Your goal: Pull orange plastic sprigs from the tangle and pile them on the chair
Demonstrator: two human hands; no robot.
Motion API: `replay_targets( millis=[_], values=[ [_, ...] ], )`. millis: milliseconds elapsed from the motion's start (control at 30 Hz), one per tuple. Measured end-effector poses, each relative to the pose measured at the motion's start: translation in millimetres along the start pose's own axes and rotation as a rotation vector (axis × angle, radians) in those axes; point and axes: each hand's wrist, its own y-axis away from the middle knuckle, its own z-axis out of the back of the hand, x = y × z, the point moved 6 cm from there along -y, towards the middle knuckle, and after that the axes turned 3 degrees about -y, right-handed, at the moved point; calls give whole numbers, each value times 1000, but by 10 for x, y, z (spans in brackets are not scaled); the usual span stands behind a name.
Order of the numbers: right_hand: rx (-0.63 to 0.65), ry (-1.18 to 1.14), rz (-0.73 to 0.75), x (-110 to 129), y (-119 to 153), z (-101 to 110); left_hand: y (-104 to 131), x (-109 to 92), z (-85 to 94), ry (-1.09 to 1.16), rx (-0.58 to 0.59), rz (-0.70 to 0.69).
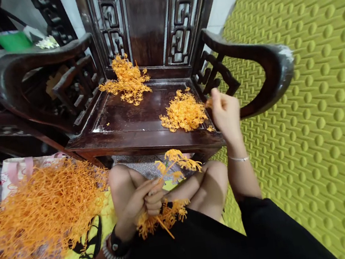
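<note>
My left hand [150, 197] is closed around orange plastic sprigs [176, 163] above my lap. Their branching tips stick out beyond the fingers, while more orange frills and a stalk [165, 228] show below the hand. My right hand [226, 112] is raised near the chair's right armrest, its fingers pinched together. A bit of orange [209, 103] shows at the fingertips, apparently a small sprig piece. Just left of that hand lies a heap of small orange pieces [184, 111] on the chair seat. Farther back on the seat is a taller pile of orange sprigs [128, 79].
A large tangled mound of orange sprigs [46, 204] lies at floor level on my left, by a white bag [17, 172]. The carved dark wooden chair [124, 113] stands in front. Yellow bumpy padding [321, 124] covers the right side. A green container [12, 41] sits on the left table.
</note>
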Motion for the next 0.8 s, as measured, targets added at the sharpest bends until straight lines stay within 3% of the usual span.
replay_targets(
  millis=[100, 200, 267, 333, 367, 433, 500, 633, 700, 800],
  values=[
    [219, 387, -80, -433, -182, -430, -95, -39, -67, 63, 50, -17],
    [297, 447, -105, -627, -148, -561, -143, -109, -117, 88, 52, -49],
    [175, 227, -32, -474, 25, -489, -171, -175, -131, 96, 33, -98],
    [44, -169, 29, -201, 337, -390, -216, -240, -129, 118, 9, -181],
    [33, -397, 21, -62, 525, -385, -248, -259, -118, 130, -13, -223],
    [144, -820, -90, 197, 902, -518, -329, -245, -79, 143, -73, -279],
    [180, -1003, -221, 384, 1187, -674, -419, -167, -37, 132, -125, -295],
    [-14, -1013, -385, 416, 1307, -822, -535, 54, -11, 37, -100, -265],
    [-114, -938, -370, 367, 1235, -794, -541, 146, -12, -6, -77, -224],
    [-159, -829, -342, 315, 1156, -693, -498, 237, -35, -52, -84, -127]
  ],
)
